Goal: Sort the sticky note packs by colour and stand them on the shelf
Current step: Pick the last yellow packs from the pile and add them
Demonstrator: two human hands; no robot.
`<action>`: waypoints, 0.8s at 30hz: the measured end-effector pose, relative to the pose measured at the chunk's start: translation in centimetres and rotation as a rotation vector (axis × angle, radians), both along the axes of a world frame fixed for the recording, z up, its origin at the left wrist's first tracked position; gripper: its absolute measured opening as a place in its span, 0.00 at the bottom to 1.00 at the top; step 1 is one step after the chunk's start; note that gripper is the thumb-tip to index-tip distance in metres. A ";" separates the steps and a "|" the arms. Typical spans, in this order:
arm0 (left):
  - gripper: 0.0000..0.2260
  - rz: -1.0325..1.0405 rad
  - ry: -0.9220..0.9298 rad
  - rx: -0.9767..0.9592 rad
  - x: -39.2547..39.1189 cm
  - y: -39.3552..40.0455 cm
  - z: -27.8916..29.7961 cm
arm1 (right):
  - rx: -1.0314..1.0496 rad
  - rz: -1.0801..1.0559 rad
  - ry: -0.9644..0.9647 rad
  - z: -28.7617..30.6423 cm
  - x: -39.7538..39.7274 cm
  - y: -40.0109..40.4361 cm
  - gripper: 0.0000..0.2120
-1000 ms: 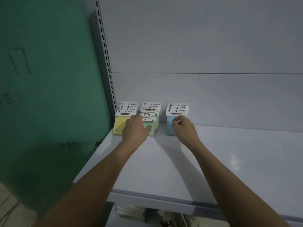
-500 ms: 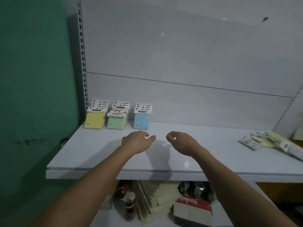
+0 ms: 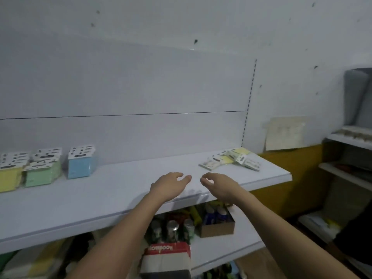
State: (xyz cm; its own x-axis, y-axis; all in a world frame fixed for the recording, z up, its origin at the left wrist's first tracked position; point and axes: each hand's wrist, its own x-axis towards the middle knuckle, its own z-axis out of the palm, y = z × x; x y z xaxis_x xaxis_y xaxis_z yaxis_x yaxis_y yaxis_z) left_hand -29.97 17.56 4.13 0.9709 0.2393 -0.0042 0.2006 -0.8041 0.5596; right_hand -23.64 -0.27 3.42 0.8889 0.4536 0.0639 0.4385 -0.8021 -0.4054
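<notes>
Both hands empty. Left hand (image 3: 168,186) and right hand (image 3: 219,185) hover side by side over the front part of the shelf (image 3: 124,190), fingers loosely curled, gripping nothing, no contact w/ any pack.

Landmark: blue stack (image 3: 79,165).
- Blue stack: upright, near back wall, white header cards on top.
- Green stack (image 3: 42,171): just left of blue, upright, headers slightly fanned.
- Yellow stack (image 3: 10,174): left of green, partly cut by frame edge.
- Unsorted packs (image 3: 231,159): well right of blue, at far right end of shelf, lying flat, overlapping. Pale yellow visible; other colours can't be told, blurred.
- Hands: between blue stack and loose pile.

Handling (judgement): packs look light, thin, film-wrapped, so prob. slick; header card is floppy, don't lift by it. Pinch the pad body at both side edges. Single pack standing alone likely tips; lean it against its stack.

Status (judgement): three colours started; loose pile not yet sorted.
</notes>
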 end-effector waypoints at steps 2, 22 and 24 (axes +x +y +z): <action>0.28 -0.035 0.004 -0.022 1.7 -4.4 -0.9 | 0.041 -0.030 0.022 -0.7 1.2 -4.8 0.24; 0.22 -0.096 -0.101 -0.086 27.3 -16.0 -4.4 | 0.210 -0.179 -0.062 -3.5 26.4 -17.7 0.18; 0.23 -0.088 -0.108 -0.069 29.8 -16.0 -4.8 | 0.260 -0.230 -0.067 -3.1 29.7 -18.0 0.17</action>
